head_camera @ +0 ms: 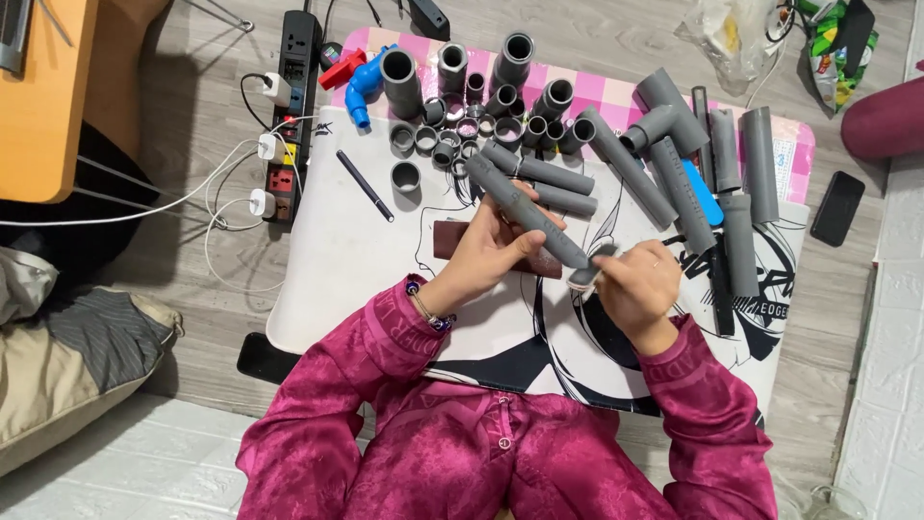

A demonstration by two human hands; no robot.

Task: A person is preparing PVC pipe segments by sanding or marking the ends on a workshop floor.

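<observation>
Pipe (525,210) end hidden behind fingers (616,265)

Grey pipe (525,212) in hands; magenta patterned sleeves (385,337); pink-white checked cloth (616,91); blue elbow fitting (364,91); black power strip (294,87); white mat with black line drawing (346,260)

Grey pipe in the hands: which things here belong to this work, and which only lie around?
In use:
- grey pipe, in left hand
- small fitting, in right hand

Lying about:
- blue elbow
- power strip
- black phone
- black pen
</observation>
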